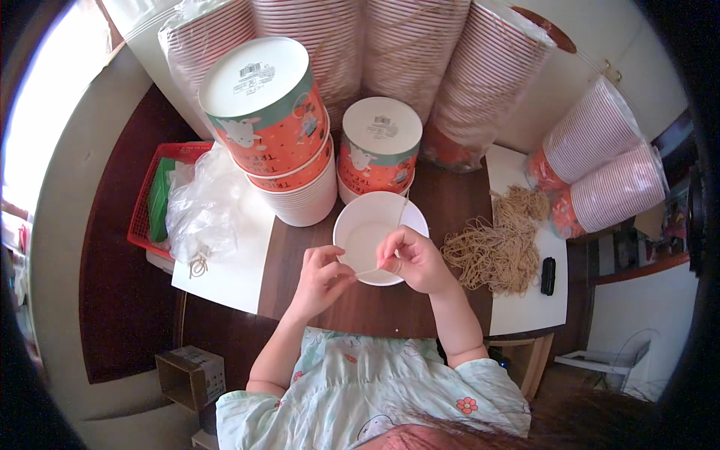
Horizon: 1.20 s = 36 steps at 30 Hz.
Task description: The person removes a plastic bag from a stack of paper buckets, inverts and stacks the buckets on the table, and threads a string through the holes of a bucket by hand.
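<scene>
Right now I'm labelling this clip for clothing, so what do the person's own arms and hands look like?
Both forearms are bare. The left hand and right hand wear no gloves; no rings or watch show. Short, loose sleeves end above the elbows: pale mint fabric printed with small cartoon figures and a red flower.

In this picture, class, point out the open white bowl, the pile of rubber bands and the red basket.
white bowl (365,225): head view, on its bare inner wall.
pile of rubber bands (491,251): head view, middle of the heap.
red basket (142,214): head view, its left mesh wall.
</scene>
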Available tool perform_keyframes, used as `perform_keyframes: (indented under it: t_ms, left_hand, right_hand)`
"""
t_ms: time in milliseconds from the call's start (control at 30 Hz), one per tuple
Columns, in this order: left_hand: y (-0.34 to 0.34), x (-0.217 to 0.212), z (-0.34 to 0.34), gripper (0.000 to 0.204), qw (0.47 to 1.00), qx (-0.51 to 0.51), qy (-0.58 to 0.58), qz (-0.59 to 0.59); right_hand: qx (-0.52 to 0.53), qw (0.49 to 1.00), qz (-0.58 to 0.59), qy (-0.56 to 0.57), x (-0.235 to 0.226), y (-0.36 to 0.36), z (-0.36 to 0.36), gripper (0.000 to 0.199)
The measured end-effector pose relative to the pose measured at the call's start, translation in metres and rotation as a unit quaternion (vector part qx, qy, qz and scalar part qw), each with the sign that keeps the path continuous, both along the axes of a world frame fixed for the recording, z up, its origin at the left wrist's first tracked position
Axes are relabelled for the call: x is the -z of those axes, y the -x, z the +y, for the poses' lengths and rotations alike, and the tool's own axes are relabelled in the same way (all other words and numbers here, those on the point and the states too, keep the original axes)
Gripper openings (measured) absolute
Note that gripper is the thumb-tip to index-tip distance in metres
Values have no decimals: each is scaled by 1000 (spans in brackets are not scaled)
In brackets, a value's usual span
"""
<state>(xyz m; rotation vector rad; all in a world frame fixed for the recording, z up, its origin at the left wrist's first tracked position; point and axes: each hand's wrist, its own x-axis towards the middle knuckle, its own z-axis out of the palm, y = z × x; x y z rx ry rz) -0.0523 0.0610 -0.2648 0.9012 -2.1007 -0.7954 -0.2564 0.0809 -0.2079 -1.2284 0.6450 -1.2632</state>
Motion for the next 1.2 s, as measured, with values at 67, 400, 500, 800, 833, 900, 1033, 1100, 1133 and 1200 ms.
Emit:
perform_keyframes:
  t_ms: [67, 400, 500, 800, 833, 900, 1033, 1100, 1133, 1200]
  left_hand:
    - [2, -7, 1, 17, 1000, -6, 5, 1]
    - [1, 3, 4, 17, 997, -25, 76, 8]
    - [0, 8, 6, 16, 992, -32, 123, 17]
    - [-2, 21, 7, 13, 982, -121, -88, 119]
    - [-1, 22, 5, 19, 967, -166, -175, 89]
    - [4, 17, -2, 21, 962, -157, -211, 68]
    - [7, 23, -6, 23, 917, -89, -372, 113]
    - [6, 17, -4, 22, 916, -101, -369, 124]
    - [4, 11, -3, 21, 914, -108, -367, 133]
    - [-6, -10, 5, 19, 947, -124, -279, 102]
  right_hand:
    - [2, 995, 95, 26, -1, 2, 0, 14]
    - [47, 995, 76, 34, -1, 4, 5, 11]
    - [77, 996, 34, 30, 1, 7, 7, 12]
    - [126, 936, 312, 106, -16, 15, 26, 11]
    - [119, 925, 336, 132, -15, 14, 28, 11]
    - [118, 906, 376, 154, -14, 9, 35, 13]
    - [115, 882, 397, 227, -11, 1, 41, 13]
    - [109, 875, 405, 241, -13, -2, 46, 13]
    - [108, 868, 414, 251, -15, -3, 49, 12]
    - [103, 859, 426, 265, -19, -8, 55, 12]
